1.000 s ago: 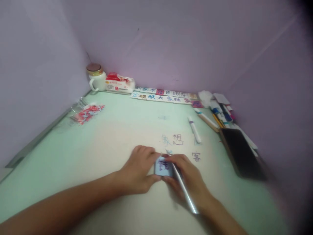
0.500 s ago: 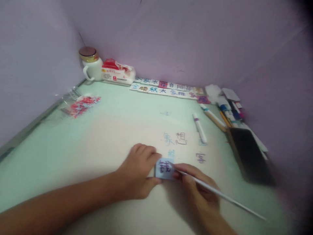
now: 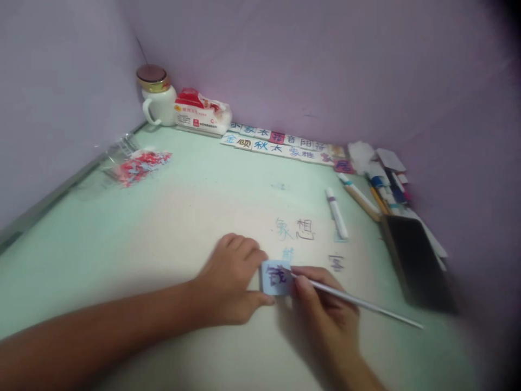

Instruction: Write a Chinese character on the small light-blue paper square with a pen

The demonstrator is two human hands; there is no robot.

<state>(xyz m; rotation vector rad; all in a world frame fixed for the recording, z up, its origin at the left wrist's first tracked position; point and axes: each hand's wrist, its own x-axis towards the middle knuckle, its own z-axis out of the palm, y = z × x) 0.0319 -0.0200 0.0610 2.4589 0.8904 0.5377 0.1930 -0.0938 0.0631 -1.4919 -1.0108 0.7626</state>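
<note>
A: Item one, what do I have under the hands?

B: A tile (image 3: 275, 277), small, pale blue, square, a dark character on its face. It lies flat on the tabletop (image 3: 195, 206), near centre. My left hand (image 3: 230, 285) pinches its left edge, thumb at the near corner and fingers (image 3: 244, 251) curled over the far corner.

A: Item two, the right hand?

B: My right hand (image 3: 325, 309) is closed in a writing grip on a thin rod (image 3: 358, 305), possibly a brush handle. Its tip touches the tile's right side; the shaft runs off to the right.

A: Handling notes?

B: I judge the tile light and stiff, likely to skate on the smooth top if pushed. Take it by opposite edges, not the face, since the marking may smear. The rod looks light and slim, best held near the tip.

A: Surroundings?

B: Faint characters (image 3: 301, 231) on the tabletop just beyond the tile. A marker (image 3: 337, 214) further right. A dark phone (image 3: 415, 263) at right. Pens (image 3: 382, 187) far right. A double row of tiles (image 3: 280, 145) along the far wall. A mug (image 3: 157, 100) and packet (image 3: 201, 117) in the far left corner. A bag of red bits (image 3: 136, 165) at left.
</note>
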